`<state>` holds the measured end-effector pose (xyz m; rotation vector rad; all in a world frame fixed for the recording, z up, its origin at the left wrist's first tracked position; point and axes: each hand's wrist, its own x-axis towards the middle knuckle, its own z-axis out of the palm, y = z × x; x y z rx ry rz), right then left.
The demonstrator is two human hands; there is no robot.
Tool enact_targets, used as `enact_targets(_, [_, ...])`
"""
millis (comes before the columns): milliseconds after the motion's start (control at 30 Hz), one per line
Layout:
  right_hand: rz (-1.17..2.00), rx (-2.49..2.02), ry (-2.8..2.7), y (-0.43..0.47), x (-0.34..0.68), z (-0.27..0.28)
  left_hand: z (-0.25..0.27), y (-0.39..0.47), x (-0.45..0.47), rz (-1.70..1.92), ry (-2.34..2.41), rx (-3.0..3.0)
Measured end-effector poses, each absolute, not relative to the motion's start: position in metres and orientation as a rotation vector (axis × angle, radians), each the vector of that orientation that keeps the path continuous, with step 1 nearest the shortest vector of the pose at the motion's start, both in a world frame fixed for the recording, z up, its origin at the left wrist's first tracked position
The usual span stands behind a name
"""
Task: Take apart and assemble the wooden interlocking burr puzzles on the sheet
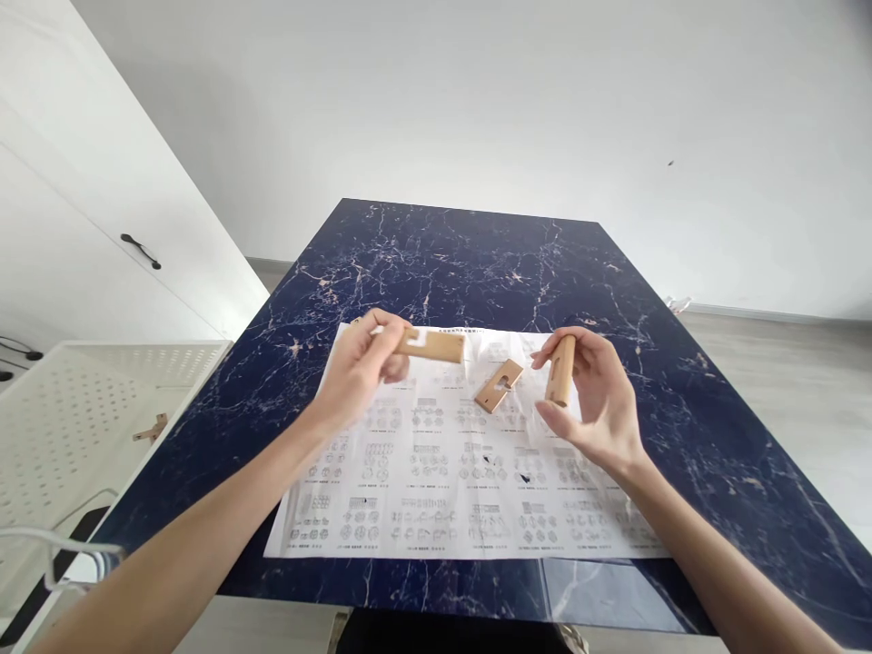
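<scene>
Block lying slantwise, nearer the right hand

From my remote seat I am watching both hands holding matching wooden parts while the loose block is resting between them on the printed sheet, toward its far side, on the blue table. Its long axis is running diagonally, the near end pointing left and the far end right. That far end is sitting just left of the right fingertips; from the left fingers, the block is lying to the right and somewhat closer to me.

The left hand is pinching the left piece by one end, thumb against fingers, its length stretching sideways toward the block. The right thumb and fingers are gripping the right piece, which is pointing mostly away from me. Whether either held piece is touching the sheet, I cannot tell.
</scene>
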<state>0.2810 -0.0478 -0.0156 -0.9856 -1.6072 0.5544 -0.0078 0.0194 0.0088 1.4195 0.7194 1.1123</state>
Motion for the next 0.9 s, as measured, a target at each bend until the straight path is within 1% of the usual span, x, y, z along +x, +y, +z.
enact_targets(133, [0.471,-1.291,-1.587,-0.040,0.285,-0.022,0.003,0.009,0.005,0.949,0.785,1.529])
enact_targets(267, [0.354,-1.648,-1.615,-0.035,0.288,-0.029,-0.006,0.006,0.012,0.925,1.002,1.735])
enact_targets(400, [0.428,-1.766,-1.578,-0.032,0.290,-0.030,-0.015,0.009,0.011,0.877,1.157,2.041])
enact_targets(567, [0.490,-1.710,-1.630,-0.034,0.282,-0.025,-0.023,0.007,0.010,0.718,1.243,2.320])
enact_targets(800, [1.010,-1.321,-1.584,-0.041,0.271,-0.030,-0.022,0.006,0.011,0.695,1.220,2.450])
enact_targets(900, [1.101,-1.233,-1.603,-0.042,0.271,-0.034,-0.023,0.006,0.010,0.684,1.221,2.464])
